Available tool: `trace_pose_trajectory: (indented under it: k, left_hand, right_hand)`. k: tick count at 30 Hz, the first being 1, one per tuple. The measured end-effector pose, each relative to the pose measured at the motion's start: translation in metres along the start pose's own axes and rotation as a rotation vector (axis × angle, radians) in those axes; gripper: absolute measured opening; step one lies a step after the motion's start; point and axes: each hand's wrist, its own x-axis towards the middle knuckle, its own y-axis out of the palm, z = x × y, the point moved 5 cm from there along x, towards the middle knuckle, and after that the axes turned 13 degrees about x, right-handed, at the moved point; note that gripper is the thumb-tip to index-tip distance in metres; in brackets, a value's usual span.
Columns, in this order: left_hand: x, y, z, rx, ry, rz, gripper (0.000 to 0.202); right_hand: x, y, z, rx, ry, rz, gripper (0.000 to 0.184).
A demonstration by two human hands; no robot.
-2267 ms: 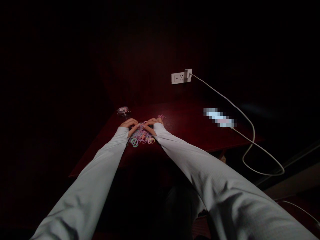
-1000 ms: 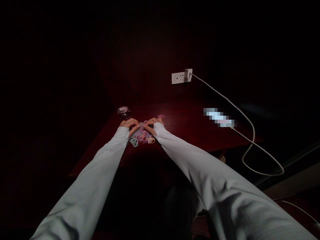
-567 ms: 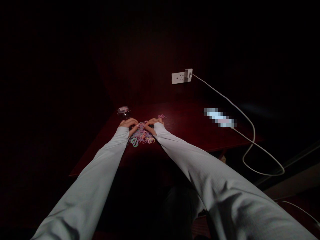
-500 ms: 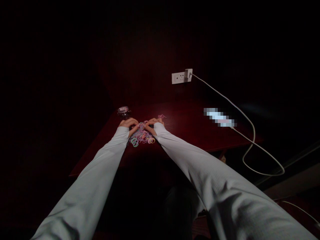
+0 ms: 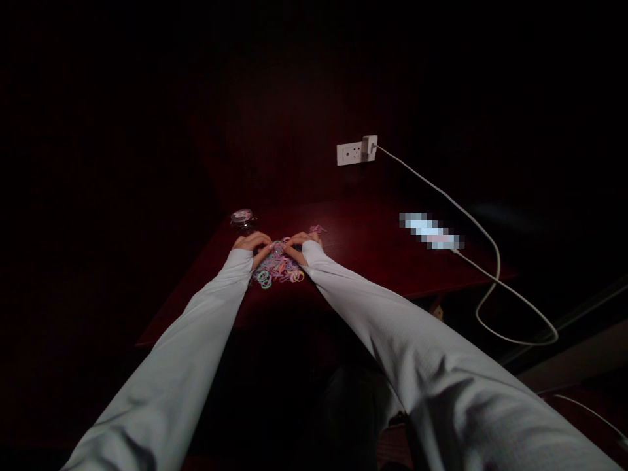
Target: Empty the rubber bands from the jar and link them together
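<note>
A heap of small pastel rubber bands lies on the dark red table. My left hand and my right hand meet over the far side of the heap, fingers curled inward and pinched toward each other. Between the fingertips sits something tiny that I cannot make out. Both arms wear pale long sleeves. A few more bands lie just beyond my right hand.
A small round clear jar stands behind my left hand. A phone lies at the right, its white cable running to a charger in the wall socket. The surroundings are very dark.
</note>
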Motion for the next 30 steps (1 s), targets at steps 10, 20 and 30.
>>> trace_pose_trajectory:
  k: [10,20,30]
  left_hand:
    - [0.000,0.001,0.000,0.053,-0.010,-0.004,0.024]
    - [0.002,0.000,-0.002,0.050,-0.020,-0.032,0.025]
    - [0.003,0.002,0.001,0.008,-0.046,-0.017,0.028]
  right_hand:
    - [0.001,0.001,-0.003,0.030,-0.057,-0.016,0.015]
    - [0.009,-0.005,-0.012,0.120,-0.012,-0.098,0.018]
    - [0.003,-0.022,-0.005,0.172,0.020,-0.319,0.023]
